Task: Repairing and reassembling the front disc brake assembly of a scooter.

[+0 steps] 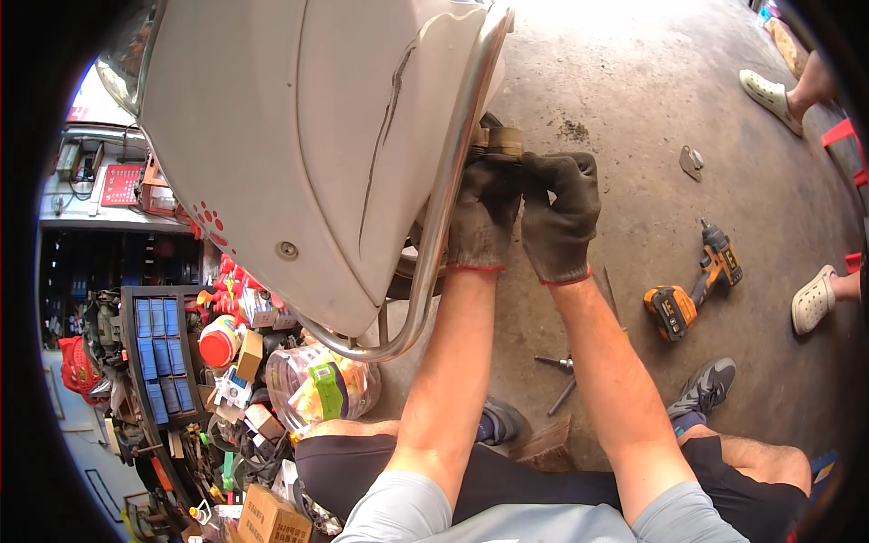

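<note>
The left grip [482,215] is at a round metal part [505,141] beside the vehicle's tubular guard [438,228], closure hidden; the right grip [559,217] curls near its edge, hold unclear. Close handwork seems underway, calling for steady two-handed control.

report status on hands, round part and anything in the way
Left hand at the round part, grip unclear; right hand curled close by. Part partly hidden. Bar close beside left hand; drill on floor, clear of both.

Short round brownish part [504,140], dull surface, partly hidden, just beside a curved silver tube [471,109]
</note>
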Demonstrator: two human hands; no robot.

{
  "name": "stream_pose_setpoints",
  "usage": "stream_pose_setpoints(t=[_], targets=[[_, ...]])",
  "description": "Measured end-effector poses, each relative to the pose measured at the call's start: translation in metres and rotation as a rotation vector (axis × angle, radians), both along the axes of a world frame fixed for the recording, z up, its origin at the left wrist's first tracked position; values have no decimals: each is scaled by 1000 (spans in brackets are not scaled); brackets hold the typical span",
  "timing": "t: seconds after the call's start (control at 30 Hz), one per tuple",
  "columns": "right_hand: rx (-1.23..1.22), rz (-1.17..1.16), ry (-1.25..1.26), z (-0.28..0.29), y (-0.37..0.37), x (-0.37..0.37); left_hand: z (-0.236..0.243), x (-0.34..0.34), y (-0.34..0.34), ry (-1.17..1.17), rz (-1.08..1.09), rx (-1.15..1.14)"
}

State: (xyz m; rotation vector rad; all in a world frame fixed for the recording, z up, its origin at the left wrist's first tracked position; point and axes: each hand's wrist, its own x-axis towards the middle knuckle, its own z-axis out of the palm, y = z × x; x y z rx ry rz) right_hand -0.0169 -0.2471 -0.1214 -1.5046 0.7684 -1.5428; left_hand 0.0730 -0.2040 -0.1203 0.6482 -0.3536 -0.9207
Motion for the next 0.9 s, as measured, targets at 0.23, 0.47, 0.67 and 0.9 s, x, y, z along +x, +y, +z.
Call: stream_pose_setpoints(t=[0.23, 0.47, 0.67, 0.9], targets=[[-58, -35, 41, 5, 0, 0, -8, 10, -1, 40, -58, -20], [-64, -5, -50, -1, 13, 1, -3, 2, -6, 22, 16, -21], [-51, -8, -53, 1, 16, 0, 2, 0, -2, 27, 18, 24], [18, 28, -46, -7, 22, -1, -11, 14, 4, 245, -261, -308]])
